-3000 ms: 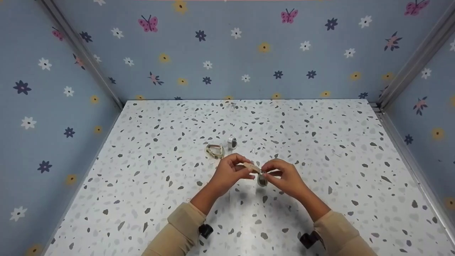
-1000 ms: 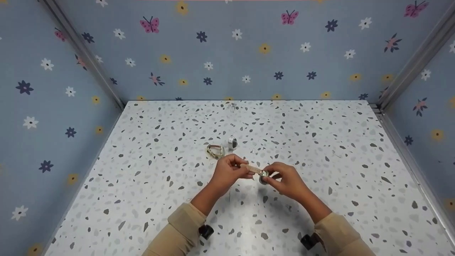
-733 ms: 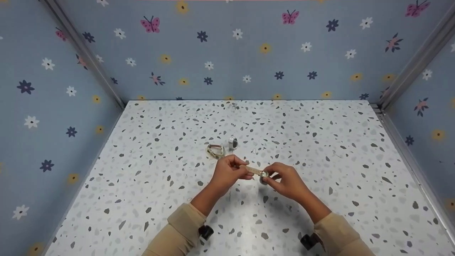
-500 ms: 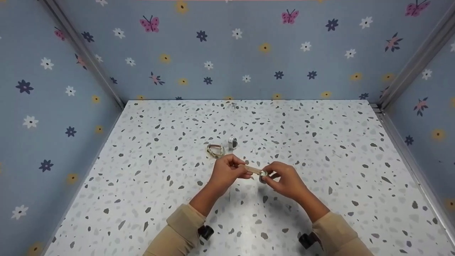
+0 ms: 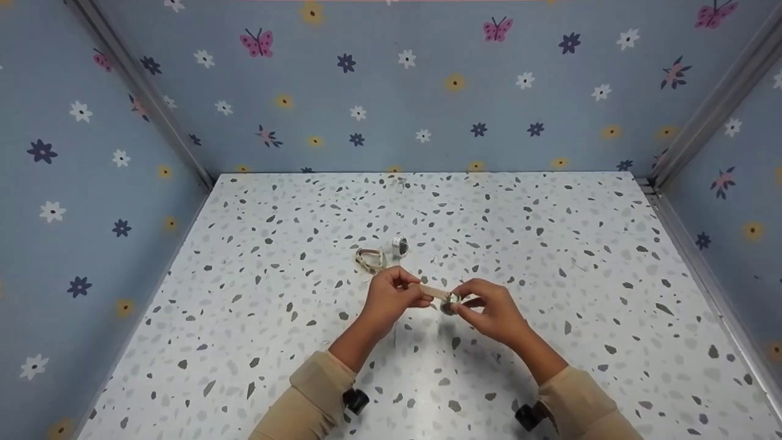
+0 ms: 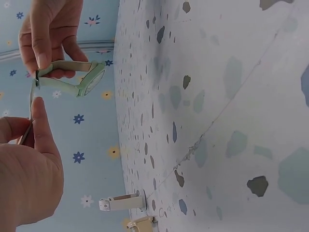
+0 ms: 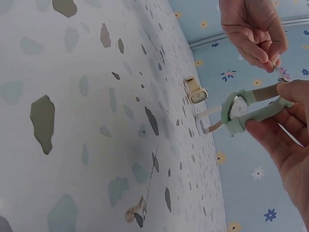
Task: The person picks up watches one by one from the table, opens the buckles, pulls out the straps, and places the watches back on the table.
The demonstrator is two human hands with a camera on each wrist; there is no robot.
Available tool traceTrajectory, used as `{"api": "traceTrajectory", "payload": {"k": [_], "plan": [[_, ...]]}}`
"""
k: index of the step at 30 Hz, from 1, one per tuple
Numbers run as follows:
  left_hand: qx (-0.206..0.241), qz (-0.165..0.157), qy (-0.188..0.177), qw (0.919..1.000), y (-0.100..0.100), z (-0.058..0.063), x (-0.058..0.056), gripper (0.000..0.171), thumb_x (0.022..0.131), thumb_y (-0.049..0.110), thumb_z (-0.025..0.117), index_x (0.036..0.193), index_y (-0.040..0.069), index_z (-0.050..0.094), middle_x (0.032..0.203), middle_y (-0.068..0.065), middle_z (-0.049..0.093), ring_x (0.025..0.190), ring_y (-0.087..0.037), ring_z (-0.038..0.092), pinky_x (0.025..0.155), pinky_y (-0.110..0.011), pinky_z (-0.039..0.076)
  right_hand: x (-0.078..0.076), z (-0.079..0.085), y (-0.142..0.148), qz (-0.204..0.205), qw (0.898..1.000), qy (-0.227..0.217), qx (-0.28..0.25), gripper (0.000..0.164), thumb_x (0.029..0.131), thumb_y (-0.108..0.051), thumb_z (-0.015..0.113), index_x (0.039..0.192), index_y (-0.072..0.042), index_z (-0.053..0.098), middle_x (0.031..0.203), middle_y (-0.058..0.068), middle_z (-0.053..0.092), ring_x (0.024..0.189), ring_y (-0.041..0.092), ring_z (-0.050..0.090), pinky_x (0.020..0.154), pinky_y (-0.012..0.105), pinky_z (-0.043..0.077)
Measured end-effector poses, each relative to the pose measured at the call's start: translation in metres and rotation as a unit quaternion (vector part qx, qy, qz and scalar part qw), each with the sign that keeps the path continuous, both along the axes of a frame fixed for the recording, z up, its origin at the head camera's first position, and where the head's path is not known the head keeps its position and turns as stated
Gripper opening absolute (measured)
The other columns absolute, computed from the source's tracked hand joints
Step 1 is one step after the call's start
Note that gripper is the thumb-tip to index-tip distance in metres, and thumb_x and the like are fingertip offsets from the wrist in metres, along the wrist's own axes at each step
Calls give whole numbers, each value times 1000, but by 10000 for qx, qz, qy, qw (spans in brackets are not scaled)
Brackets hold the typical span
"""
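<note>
A light green wristwatch, its round case (image 6: 91,79) hanging at the bottom of a looped strap, is held between both hands above the table. My left hand (image 5: 388,299) pinches the free end of the strap (image 5: 434,292), which stretches straight toward the right. My right hand (image 5: 492,308) grips the watch by the strap near the buckle, thumb against fingers. In the right wrist view the case back (image 7: 237,107) shows, and the tan lining of the strap is visible. The fingers partly hide the buckle.
Just beyond my left hand, a cream watch (image 5: 360,261) lies on the speckled table (image 5: 275,330). Beside it stands a white watch (image 5: 397,246) with its strap closed in a loop. Flower-patterned panels (image 5: 391,91) enclose the table at the back and sides.
The strap end, bent between the hands three seconds ago, now runs straight from the left fingers to the right. Right fingers have shifted slightly on the watch; the other watches stay put.
</note>
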State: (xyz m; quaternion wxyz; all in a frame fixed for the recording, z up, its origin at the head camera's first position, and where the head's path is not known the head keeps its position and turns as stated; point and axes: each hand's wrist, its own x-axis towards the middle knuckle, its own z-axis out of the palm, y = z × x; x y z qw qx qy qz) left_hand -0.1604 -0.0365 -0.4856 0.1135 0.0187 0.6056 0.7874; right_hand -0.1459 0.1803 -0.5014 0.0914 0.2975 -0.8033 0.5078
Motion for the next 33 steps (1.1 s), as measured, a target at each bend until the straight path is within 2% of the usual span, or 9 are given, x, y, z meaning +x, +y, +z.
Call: {"api": "traceTrajectory", "payload": {"k": [3,9,11,14,18,25,33], "plan": [[29,-24,-40,10000,1,-1,1,10,86,-11,57,95,-9,56,90,-20,61,73,-24,72,73,-35,60,0,0,0,-83,9999,66,126,18,81,9,74,96,1,69,90,13,67,82,29,68,66,35,60],[186,-338,-109,9992,3,2,4,15,88,-8,54,102,-12,51,100,-22,55,84,-30,71,79,-38,58,1,-1,1,-227,9991,-239,273,19,85,-2,75,102,-7,70,97,3,68,88,20,68,70,27,59],[253,-446,-101,9986,4,4,4,13,89,-6,54,101,-10,50,102,-23,53,87,-33,71,81,-38,58,1,-2,0,-239,9989,-325,239,22,85,-2,74,106,-4,69,101,5,68,91,23,67,72,28,59],[295,-512,-98,9982,5,6,4,12,90,-5,54,100,-9,49,102,-23,52,88,-34,70,82,-38,57,8,11,-4,-149,9994,-287,123,25,85,4,72,108,3,65,104,14,66,94,30,66,74,31,59],[277,-474,-88,9985,6,7,3,10,91,-5,55,99,-8,50,102,-22,53,87,-32,70,81,-37,57,16,30,-9,-95,9998,-169,-14,20,84,10,70,103,7,65,100,20,64,93,34,65,73,32,59],[294,-472,-86,9984,7,7,2,10,89,-6,57,97,-6,51,100,-21,53,86,-32,70,80,-37,58,14,30,-12,-236,9995,212,-74,14,81,14,70,93,5,67,94,18,64,89,34,65,69,32,60],[399,-512,-141,9978,9,7,2,12,88,-7,56,99,-8,51,102,-21,53,86,-32,70,81,-36,58,14,33,-14,-231,9993,278,-91,14,80,16,70,88,5,67,92,20,64,86,35,65,67,36,60]]}}
